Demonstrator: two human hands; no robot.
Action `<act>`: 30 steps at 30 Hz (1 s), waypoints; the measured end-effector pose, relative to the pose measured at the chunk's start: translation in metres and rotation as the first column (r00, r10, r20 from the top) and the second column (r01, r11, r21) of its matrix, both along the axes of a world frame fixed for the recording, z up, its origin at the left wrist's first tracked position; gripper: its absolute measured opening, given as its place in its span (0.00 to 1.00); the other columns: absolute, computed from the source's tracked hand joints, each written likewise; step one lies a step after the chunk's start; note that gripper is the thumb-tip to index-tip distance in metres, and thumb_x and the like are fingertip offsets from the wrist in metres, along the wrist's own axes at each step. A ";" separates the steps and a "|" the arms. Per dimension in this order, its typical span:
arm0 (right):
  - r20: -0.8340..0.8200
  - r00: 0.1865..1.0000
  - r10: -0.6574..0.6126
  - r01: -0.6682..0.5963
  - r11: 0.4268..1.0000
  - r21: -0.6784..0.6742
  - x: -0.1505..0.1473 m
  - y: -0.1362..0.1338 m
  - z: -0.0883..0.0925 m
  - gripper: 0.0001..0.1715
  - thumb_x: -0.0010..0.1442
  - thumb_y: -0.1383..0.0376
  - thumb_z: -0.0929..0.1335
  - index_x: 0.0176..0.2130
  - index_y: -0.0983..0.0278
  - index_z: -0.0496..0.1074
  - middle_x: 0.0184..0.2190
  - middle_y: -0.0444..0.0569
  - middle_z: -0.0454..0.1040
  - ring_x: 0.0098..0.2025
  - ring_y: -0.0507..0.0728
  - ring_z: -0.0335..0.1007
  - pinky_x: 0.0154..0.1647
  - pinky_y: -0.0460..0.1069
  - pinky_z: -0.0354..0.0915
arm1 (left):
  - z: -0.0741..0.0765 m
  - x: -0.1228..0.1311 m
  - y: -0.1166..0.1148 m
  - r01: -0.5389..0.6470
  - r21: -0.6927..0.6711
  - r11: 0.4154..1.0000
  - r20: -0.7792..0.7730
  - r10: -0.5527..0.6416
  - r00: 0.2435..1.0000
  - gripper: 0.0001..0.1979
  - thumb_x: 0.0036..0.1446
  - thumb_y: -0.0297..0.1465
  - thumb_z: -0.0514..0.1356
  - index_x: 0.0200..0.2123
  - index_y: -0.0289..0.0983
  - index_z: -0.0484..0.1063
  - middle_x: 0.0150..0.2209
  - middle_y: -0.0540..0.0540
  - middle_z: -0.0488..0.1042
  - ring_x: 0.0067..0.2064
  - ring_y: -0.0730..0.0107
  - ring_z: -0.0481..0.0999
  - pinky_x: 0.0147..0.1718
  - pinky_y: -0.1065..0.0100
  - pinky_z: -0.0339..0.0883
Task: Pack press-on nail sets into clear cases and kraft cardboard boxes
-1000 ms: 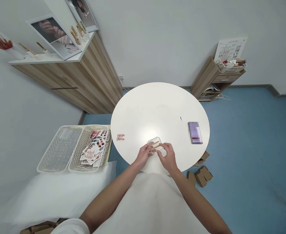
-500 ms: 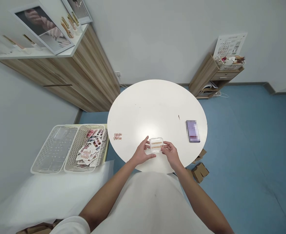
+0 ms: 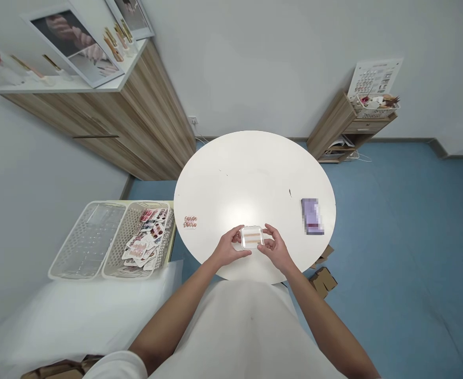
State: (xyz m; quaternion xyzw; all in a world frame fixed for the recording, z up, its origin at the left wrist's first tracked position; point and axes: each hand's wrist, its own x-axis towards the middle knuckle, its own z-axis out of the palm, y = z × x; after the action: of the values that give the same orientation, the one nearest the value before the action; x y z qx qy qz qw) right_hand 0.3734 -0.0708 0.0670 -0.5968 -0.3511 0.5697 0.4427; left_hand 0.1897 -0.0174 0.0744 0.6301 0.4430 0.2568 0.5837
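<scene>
A small clear plastic box (image 3: 252, 238) with two thin tan strips showing in it is held over the near part of the white table. My left hand (image 3: 230, 247) grips its left edge, fingers behind and thumb stretched below the near corner. On the opposite side my right hand (image 3: 274, 248) pinches the box between thumb and fingers. Off to the left on the table lies a card of pinkish press-on nails (image 3: 190, 222).
A purple, partly pixelated box (image 3: 312, 216) lies at the right of the round white table (image 3: 255, 158). White baskets (image 3: 109, 258) stand at left, one holding several nail cards (image 3: 140, 250). Cardboard boxes (image 3: 323, 281) are on the floor at right.
The clear box has tilted slightly and its lid now catches more light. The fingers of both hands have shifted a little around its edges; the view moved slightly.
</scene>
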 end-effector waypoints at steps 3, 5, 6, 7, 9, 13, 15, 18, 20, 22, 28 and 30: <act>0.037 0.993 0.111 -0.114 0.991 0.076 0.005 0.000 0.002 0.46 0.41 0.61 0.72 0.56 0.54 0.53 0.56 0.52 0.57 0.50 0.59 0.63 0.48 0.56 0.60 | 0.001 -0.001 -0.001 0.010 0.000 1.000 0.003 -0.010 1.000 0.35 0.38 0.34 0.66 0.52 0.41 0.61 0.38 0.46 0.69 0.37 0.68 0.69 0.40 0.64 0.64; 0.039 0.983 0.177 -0.180 0.978 0.105 0.007 0.001 0.004 0.47 0.41 0.62 0.73 0.57 0.54 0.52 0.55 0.52 0.58 0.54 0.60 0.59 0.50 0.57 0.58 | 0.001 -0.002 -0.002 0.025 -0.018 1.000 0.016 -0.025 1.000 0.35 0.38 0.35 0.66 0.52 0.40 0.61 0.39 0.46 0.69 0.38 0.67 0.69 0.40 0.64 0.63; 0.036 0.979 0.201 -0.204 0.972 0.117 0.008 0.001 0.004 0.47 0.41 0.62 0.73 0.57 0.54 0.52 0.55 0.52 0.58 0.54 0.60 0.58 0.51 0.57 0.58 | 0.000 -0.003 -0.002 0.034 -0.031 0.999 0.025 -0.033 0.999 0.35 0.38 0.35 0.66 0.52 0.40 0.61 0.39 0.45 0.69 0.39 0.67 0.69 0.41 0.64 0.63; 0.032 0.975 0.219 -0.221 0.967 0.129 0.008 0.001 0.005 0.46 0.42 0.62 0.72 0.57 0.54 0.52 0.55 0.52 0.58 0.55 0.60 0.57 0.51 0.58 0.58 | -0.001 -0.003 -0.002 0.043 -0.042 0.998 0.036 -0.041 0.999 0.35 0.38 0.35 0.66 0.52 0.40 0.61 0.40 0.45 0.69 0.39 0.66 0.69 0.41 0.64 0.63; 0.022 0.972 0.233 -0.234 0.960 0.156 0.009 0.001 0.004 0.44 0.43 0.61 0.72 0.56 0.55 0.54 0.56 0.52 0.58 0.55 0.61 0.56 0.51 0.58 0.58 | -0.003 -0.003 -0.002 0.061 -0.059 0.996 0.052 -0.058 0.997 0.35 0.38 0.35 0.66 0.52 0.40 0.61 0.41 0.45 0.69 0.40 0.66 0.69 0.42 0.64 0.63; 0.006 0.975 0.222 -0.219 0.955 0.198 0.008 -0.001 -0.002 0.40 0.43 0.62 0.72 0.54 0.56 0.58 0.55 0.52 0.58 0.53 0.60 0.59 0.53 0.57 0.57 | -0.006 -0.003 -0.004 0.088 -0.079 0.993 0.062 -0.083 0.995 0.36 0.38 0.35 0.67 0.53 0.39 0.60 0.41 0.45 0.69 0.40 0.66 0.69 0.41 0.63 0.63; 0.006 0.980 0.200 -0.196 0.956 0.216 0.007 -0.003 -0.006 0.38 0.42 0.63 0.73 0.52 0.57 0.60 0.55 0.52 0.58 0.52 0.59 0.61 0.53 0.57 0.58 | -0.006 -0.003 -0.005 0.095 -0.095 0.991 0.066 -0.089 0.994 0.36 0.38 0.35 0.66 0.53 0.39 0.59 0.40 0.45 0.68 0.40 0.67 0.69 0.41 0.63 0.63; 0.018 0.986 0.164 -0.163 0.956 0.244 0.005 -0.005 -0.009 0.36 0.41 0.62 0.73 0.49 0.57 0.62 0.54 0.52 0.59 0.51 0.59 0.62 0.53 0.56 0.58 | -0.005 -0.003 -0.007 0.107 -0.106 0.989 0.078 -0.099 0.992 0.36 0.39 0.35 0.66 0.53 0.40 0.58 0.39 0.46 0.68 0.39 0.68 0.69 0.40 0.64 0.63; 0.012 0.988 0.151 -0.150 0.958 0.244 0.005 -0.006 -0.008 0.35 0.41 0.62 0.73 0.49 0.58 0.63 0.53 0.52 0.61 0.49 0.59 0.63 0.51 0.56 0.60 | -0.004 -0.003 -0.009 0.106 -0.093 0.990 0.075 -0.099 0.992 0.36 0.38 0.34 0.67 0.53 0.41 0.58 0.39 0.47 0.68 0.39 0.68 0.69 0.40 0.64 0.63; 0.008 0.989 0.145 -0.143 0.961 0.237 0.005 -0.006 -0.005 0.34 0.41 0.61 0.73 0.49 0.58 0.63 0.51 0.53 0.63 0.47 0.59 0.65 0.48 0.56 0.62 | -0.003 -0.003 -0.011 0.100 -0.085 0.991 0.073 -0.094 0.993 0.37 0.37 0.34 0.67 0.53 0.41 0.58 0.39 0.47 0.68 0.38 0.68 0.69 0.39 0.65 0.63; 0.124 0.976 0.178 -0.207 0.934 0.291 0.001 0.001 0.008 0.34 0.40 0.62 0.74 0.47 0.59 0.64 0.50 0.52 0.63 0.48 0.59 0.64 0.50 0.55 0.61 | -0.007 -0.008 -0.017 0.083 -0.157 0.984 0.186 -0.053 0.981 0.39 0.40 0.34 0.66 0.56 0.41 0.54 0.40 0.45 0.68 0.40 0.68 0.70 0.40 0.64 0.64; 0.143 0.971 0.192 -0.225 0.933 0.281 -0.001 0.003 0.010 0.34 0.40 0.61 0.73 0.47 0.59 0.64 0.49 0.52 0.64 0.46 0.58 0.65 0.49 0.55 0.62 | -0.009 -0.012 -0.019 0.088 -0.205 0.975 0.232 -0.038 0.972 0.39 0.41 0.33 0.65 0.57 0.41 0.53 0.41 0.45 0.68 0.40 0.68 0.70 0.40 0.64 0.64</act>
State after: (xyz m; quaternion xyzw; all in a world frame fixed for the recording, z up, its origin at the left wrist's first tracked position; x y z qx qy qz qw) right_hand 0.3719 -0.0682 0.0773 -0.5147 -0.5180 0.5200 0.4430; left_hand 0.1779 -0.0361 0.0653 0.5439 0.3782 0.2591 0.7029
